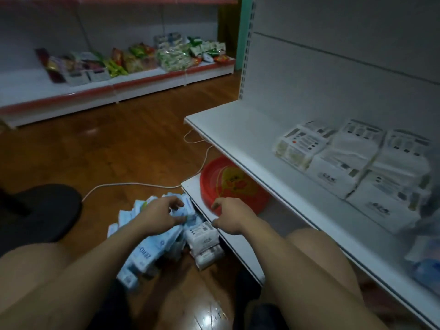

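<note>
Wooden floor (119, 151): left hand (162, 215) grip clamped on blue packs (147, 253), half hidden; right hand (229, 214) loose, empty.

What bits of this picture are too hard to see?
Head view, red tray: partly hidden under the upper shelf.
Head view, blue packs: left hand covers some; print mostly blurred.
Head view, far snack bags: too small and blurry to name.

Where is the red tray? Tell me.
Head view, right of centre: the red tray lies on the bottom shelf, just beyond the right hand.
</note>
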The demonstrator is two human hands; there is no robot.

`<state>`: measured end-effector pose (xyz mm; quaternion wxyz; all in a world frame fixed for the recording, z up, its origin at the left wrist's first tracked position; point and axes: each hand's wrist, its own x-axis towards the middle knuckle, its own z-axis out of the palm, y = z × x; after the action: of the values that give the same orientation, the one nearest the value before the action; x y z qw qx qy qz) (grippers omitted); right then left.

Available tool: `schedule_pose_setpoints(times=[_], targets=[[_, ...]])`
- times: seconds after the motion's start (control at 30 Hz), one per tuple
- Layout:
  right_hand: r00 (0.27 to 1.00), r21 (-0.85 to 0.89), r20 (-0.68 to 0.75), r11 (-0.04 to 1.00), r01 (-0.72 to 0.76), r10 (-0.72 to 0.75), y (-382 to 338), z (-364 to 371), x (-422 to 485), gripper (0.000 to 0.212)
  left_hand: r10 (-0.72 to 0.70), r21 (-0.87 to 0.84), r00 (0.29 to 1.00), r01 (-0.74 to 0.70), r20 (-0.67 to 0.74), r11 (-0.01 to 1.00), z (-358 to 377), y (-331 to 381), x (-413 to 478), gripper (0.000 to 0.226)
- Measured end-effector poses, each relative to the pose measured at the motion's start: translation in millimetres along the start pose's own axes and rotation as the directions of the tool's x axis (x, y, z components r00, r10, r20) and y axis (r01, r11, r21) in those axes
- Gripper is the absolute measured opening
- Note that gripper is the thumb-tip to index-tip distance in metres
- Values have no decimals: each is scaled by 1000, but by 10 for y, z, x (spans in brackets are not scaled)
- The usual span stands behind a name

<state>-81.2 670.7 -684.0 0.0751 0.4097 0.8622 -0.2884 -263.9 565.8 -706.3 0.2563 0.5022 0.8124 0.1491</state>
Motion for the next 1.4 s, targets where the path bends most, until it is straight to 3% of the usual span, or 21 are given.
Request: schedule_pose_setpoints(times=[0.3, 0.47, 0.63, 0.73, 0.9, 0.97, 1.1, 1.27, 1.33, 1.4], targets=[[978, -120, 187, 990, -75, 96, -206, 601, 581, 52, -265, 13, 947, 267, 184, 964, 644, -781, -88, 58], [953, -113, 238, 980, -163, 186, -149, 1028, 938, 63, -284, -164, 929, 327, 238, 931, 960, -837, 130, 57], [934, 46, 164, 943, -328, 317, 154, 1424, 1187, 48, -286, -319, 913, 374, 290, 871, 1339, -851, 419, 43], [902, 112, 148, 900, -422, 405, 414, 1580, 1238, 41, -296, -413, 887, 432, 354, 802, 1645, -998, 612, 42], [853, 235, 99, 821, -521, 513, 630, 1712, 1321, 33, -358, -520, 833, 546, 422, 657, 2041, -1116, 861, 65], [852, 295, 58, 806, -513, 521, 604, 1739, 1426, 33, -402, -558, 804, 594, 438, 579, 2163, -1128, 961, 58], [860, 340, 42, 801, -492, 509, 503, 1816, 1621, 50, -525, -646, 693, 697, 494, 312, 2351, -1194, 1071, 48], [863, 282, 114, 817, -504, 493, 562, 1853, 1731, 52, -501, -723, 683, 674, 532, 151, 2486, -1183, 1234, 47], [857, 265, 127, 815, -515, 500, 583, 1873, 1729, 42, -499, -733, 681, 669, 536, 125, 2520, -1150, 1263, 50], [856, 264, 104, 816, -514, 506, 590, 1910, 1698, 45, -504, -742, 678, 663, 535, 104, 2550, -1147, 1278, 55]])
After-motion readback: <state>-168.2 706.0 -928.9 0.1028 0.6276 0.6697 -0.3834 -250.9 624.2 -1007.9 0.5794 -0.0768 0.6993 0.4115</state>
